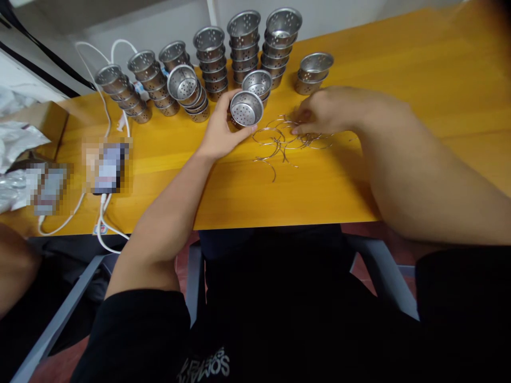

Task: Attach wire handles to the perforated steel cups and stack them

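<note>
My left hand [223, 130] is wrapped round a perforated metal cup [246, 108], its mouth tilted up toward the camera. Just behind that cup stands another small stack of metal cups [257, 83]. To the right, my right hand [315, 114] reaches down into a loose pile of thin curved metal wires [279, 141] on the yellow table [239, 199]. Its thumb and fingers are pinched at the pile's edge; whatever is between the fingertips is too small to make out.
Several stacks of perforated cups [213, 64] line the table's back, with a short stack [313, 73] at the right. Phones [110, 167] with white cables lie at the left, near plastic bags [19, 143] and a box. Another person's arm [16, 266] shows at the left edge.
</note>
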Demonstrator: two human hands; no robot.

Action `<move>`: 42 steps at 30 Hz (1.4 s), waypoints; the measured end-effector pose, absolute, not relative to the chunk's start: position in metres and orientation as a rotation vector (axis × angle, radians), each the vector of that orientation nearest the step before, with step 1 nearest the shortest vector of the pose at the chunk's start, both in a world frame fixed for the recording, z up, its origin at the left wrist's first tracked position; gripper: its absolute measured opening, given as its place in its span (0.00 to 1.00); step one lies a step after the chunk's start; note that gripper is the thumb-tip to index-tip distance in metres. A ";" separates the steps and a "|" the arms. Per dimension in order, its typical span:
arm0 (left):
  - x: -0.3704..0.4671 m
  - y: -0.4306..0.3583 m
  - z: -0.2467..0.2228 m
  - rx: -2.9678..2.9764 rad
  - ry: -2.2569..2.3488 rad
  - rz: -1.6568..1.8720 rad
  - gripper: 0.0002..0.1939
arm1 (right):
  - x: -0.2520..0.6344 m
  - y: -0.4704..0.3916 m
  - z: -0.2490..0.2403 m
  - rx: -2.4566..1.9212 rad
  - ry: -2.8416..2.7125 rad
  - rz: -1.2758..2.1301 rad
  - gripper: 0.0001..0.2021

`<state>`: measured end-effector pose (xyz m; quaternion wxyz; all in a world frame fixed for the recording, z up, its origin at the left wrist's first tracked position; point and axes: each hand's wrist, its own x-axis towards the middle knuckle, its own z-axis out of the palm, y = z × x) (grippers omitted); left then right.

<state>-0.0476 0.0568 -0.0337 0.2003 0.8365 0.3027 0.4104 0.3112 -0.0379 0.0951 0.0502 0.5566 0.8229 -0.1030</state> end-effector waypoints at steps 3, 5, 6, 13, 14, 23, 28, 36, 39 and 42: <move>-0.047 0.054 -0.032 2.328 0.857 1.144 0.54 | 0.308 -0.037 0.095 1.693 2.406 -0.291 0.04; -0.047 0.051 -0.031 2.315 0.855 1.142 0.55 | 0.304 -0.038 0.095 1.697 2.401 -0.265 0.06; -0.046 0.050 -0.029 2.308 0.855 1.137 0.56 | 0.302 -0.038 0.095 1.692 2.397 -0.249 0.08; -0.042 0.043 -0.023 2.256 0.910 1.099 0.54 | 0.298 -0.043 0.096 1.706 2.394 -0.102 0.07; -0.042 0.043 -0.023 2.248 0.894 1.116 0.54 | 0.298 -0.045 0.099 1.711 2.404 -0.106 0.06; -0.040 0.040 -0.020 2.271 0.790 1.116 0.60 | 0.299 -0.049 0.104 1.809 2.498 -0.127 0.04; -0.039 0.038 -0.017 2.229 0.841 1.108 0.58 | 0.301 -0.050 0.110 1.831 2.550 -0.154 0.08; -0.044 0.053 -0.032 2.261 0.799 1.123 0.61 | 0.301 -0.052 0.111 1.915 2.641 -0.247 0.06; -0.043 0.051 -0.031 2.240 0.807 1.144 0.62 | 0.302 -0.051 0.108 1.894 2.687 -0.351 0.07; -0.041 0.047 -0.026 2.229 0.801 1.154 0.62 | 0.305 -0.047 0.102 1.907 2.688 -0.585 0.08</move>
